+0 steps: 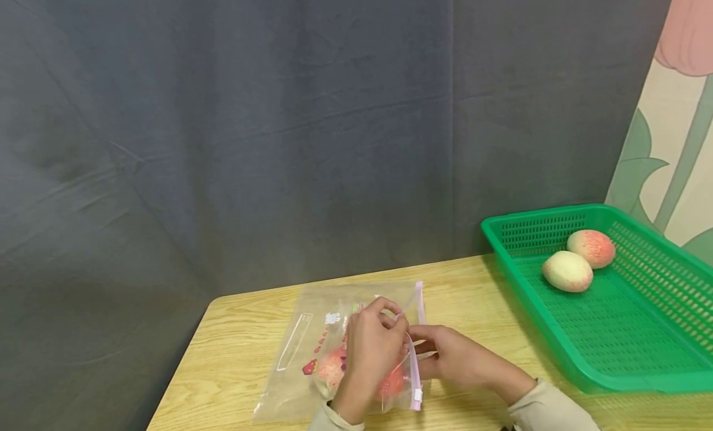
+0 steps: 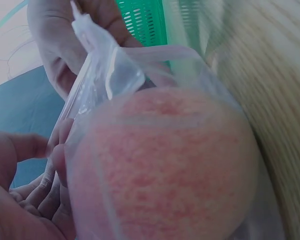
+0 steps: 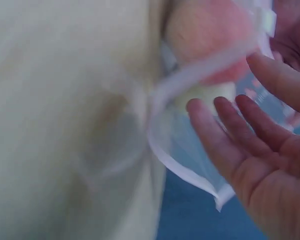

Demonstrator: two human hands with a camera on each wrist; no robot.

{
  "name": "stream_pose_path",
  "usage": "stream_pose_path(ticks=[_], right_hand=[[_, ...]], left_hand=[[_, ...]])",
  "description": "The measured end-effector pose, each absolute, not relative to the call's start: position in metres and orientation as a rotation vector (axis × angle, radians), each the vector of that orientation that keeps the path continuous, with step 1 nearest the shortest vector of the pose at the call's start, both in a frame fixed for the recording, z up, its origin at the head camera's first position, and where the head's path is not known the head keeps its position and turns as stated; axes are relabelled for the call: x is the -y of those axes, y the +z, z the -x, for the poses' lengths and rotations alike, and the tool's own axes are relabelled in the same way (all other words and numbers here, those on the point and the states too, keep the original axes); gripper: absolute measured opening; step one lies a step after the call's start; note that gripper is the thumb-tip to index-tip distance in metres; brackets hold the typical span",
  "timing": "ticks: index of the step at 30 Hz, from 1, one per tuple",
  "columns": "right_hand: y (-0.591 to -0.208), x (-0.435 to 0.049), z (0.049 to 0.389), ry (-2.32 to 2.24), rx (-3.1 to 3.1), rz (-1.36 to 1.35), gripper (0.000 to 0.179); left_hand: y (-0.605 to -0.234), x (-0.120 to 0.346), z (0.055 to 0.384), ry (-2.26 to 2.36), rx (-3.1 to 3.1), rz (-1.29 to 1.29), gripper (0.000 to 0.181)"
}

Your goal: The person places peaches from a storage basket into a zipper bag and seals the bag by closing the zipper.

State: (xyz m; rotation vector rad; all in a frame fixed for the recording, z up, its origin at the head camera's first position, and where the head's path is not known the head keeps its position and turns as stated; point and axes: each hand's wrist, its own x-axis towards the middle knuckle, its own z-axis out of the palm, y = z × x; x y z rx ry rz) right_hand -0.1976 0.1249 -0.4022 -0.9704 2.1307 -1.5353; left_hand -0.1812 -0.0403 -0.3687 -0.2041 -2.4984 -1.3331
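Observation:
A clear printed zip bag (image 1: 298, 341) lies on the table, its lilac zip edge (image 1: 414, 381) toward the right and gaping. Inside are a red peach (image 1: 392, 384) near the mouth and a paler pink peach (image 1: 332, 368) further in, both partly covered by the left arm. With thumb and fingers, my left hand (image 1: 374, 341) pinches the upper lip of the mouth. My right hand (image 3: 275, 135) is at the opening, fingers spread and fairly straight, holding no peach. In the left wrist view the red peach (image 2: 165, 170) fills the bag's near part.
A green plastic basket (image 1: 557, 338) stands on the right, with a pale peach (image 1: 567, 271) and a pink peach (image 1: 593, 248) touching inside it. Behind the wooden table (image 1: 223, 356) hangs a dark grey cloth (image 1: 334, 140). A white slider (image 1: 418, 395) sits at the zip's near end.

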Motion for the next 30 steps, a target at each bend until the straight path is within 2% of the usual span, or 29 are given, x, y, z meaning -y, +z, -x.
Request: stream_pose_path(ticks=[4,8,16,22,30], right_hand=[[-0.383,-0.14,0.197,-1.521,-2.208,0.958,0.051],[-0.359,-0.155,0.191,-1.468,-2.384,0.968,0.053],[-0.303,-0.183,0.173,-1.315,-2.752,0.926,0.046],[-0.263,-0.204,0.174,-1.207,-2.93,0.882,0.041],[-0.251,-0.24,0.191,-1.016,-3.171,0.669,0.04]], left_hand=[[-0.367,0.044,0.182,-1.466,2.514,0.237,0.005],[-0.364,0.047,0.182,-1.562,2.519,0.247,0.008],[-0.365,0.049,0.184,-1.61,2.548,0.22,0.015],[-0.365,0.048,0.183,-1.532,2.558,0.231,0.016],[-0.364,0.046,0.181,-1.524,2.577,0.193,0.015]])
